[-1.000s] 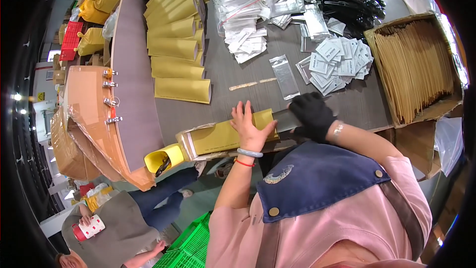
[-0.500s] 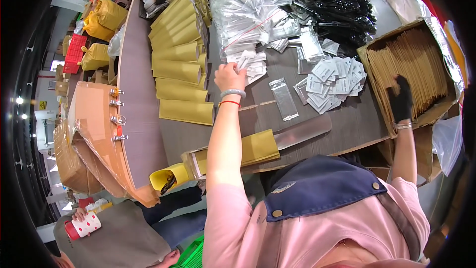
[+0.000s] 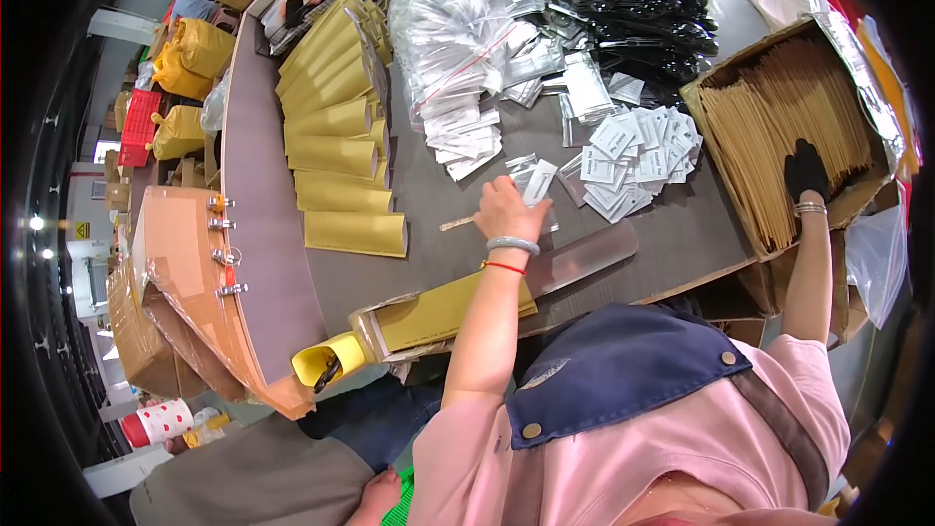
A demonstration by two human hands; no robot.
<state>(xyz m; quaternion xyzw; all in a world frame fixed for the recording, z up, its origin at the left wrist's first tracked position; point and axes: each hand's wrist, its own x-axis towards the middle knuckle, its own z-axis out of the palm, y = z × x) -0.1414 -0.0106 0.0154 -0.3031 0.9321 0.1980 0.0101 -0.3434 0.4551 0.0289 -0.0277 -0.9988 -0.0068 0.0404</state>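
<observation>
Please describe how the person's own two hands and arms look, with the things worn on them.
The left hand has no glove; its wrist carries a pale grey, rounded bangle and a thin red band. The right hand wears a black glove, with a silvery bracelet at the wrist. Both sleeves are short and pink.

Brown envelopes [image 3: 745, 161] of matt paper

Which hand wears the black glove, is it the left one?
No, the black glove is on the right hand, and the left hand is bare.
</observation>
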